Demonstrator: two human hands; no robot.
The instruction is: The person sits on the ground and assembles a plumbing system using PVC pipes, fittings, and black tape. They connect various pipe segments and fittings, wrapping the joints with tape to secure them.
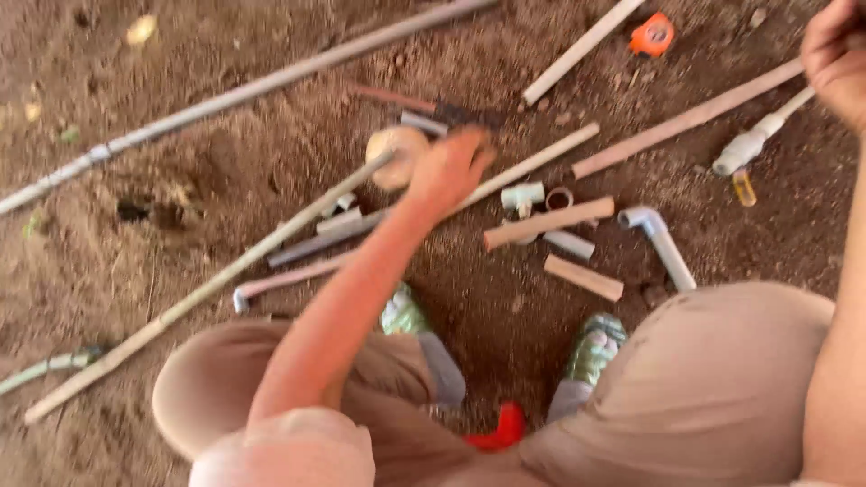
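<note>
**Reaching blind into a scatter of pipe bits**

My left hand (448, 169) is stretched out over the dirt floor (225, 162), blurred with motion, so I cannot tell whether its fingers are spread or closed. It hovers just right of the round tan roll (397, 153) and over the long pipe (532, 162) that runs up and right from that roll. Nothing is plainly gripped there. My right hand (834, 59), far right of the roll, is curled around the thin end of a white fitted pipe (753, 142), though the frame edge cuts it off.

The risk I see is clutter. Right of the roll lie a white tee fitting (522, 195), a small ring (559, 197), short pipe offcuts (548, 223) and an elbow piece (657, 236), all close together. A fast, careless sweep could knock the ring or tee into loose soil and foul them with grit. The long pipe below-left of the roll (207, 289) could roll if bumped. Squatting with my shoes (591, 347) near the offcuts, I could also tread on one.
</note>
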